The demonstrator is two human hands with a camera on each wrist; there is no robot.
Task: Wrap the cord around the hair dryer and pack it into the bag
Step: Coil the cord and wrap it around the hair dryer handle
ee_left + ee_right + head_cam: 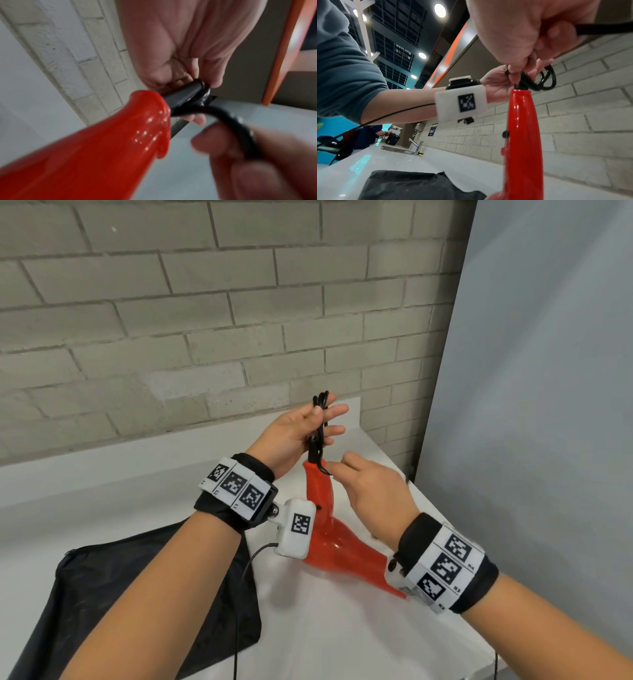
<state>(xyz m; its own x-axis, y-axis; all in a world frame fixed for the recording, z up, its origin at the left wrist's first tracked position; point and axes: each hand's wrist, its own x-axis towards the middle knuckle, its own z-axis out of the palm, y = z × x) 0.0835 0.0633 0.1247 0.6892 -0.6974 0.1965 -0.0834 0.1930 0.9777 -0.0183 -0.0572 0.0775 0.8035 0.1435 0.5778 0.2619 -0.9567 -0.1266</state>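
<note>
The red hair dryer (337,546) stands on the white counter (342,638) with its handle (522,135) pointing up. Its black cord (320,402) is gathered into several loops just above the handle's end. My left hand (320,421) pinches that bundle of loops (546,81) between thumb and fingers. Just to the right, my right hand (334,470) pinches a strand of the cord (240,128) beside the black strain relief (181,94). The black bag (144,594) lies flat on the counter at the left, under my left forearm.
A grey brick wall (171,320) runs behind the counter, and a grey panel (548,405) stands at the right. The counter's edge (493,655) is at the lower right. A sink with a faucet (418,147) sits further along the counter. Thin camera cables (236,611) hang from my wrists.
</note>
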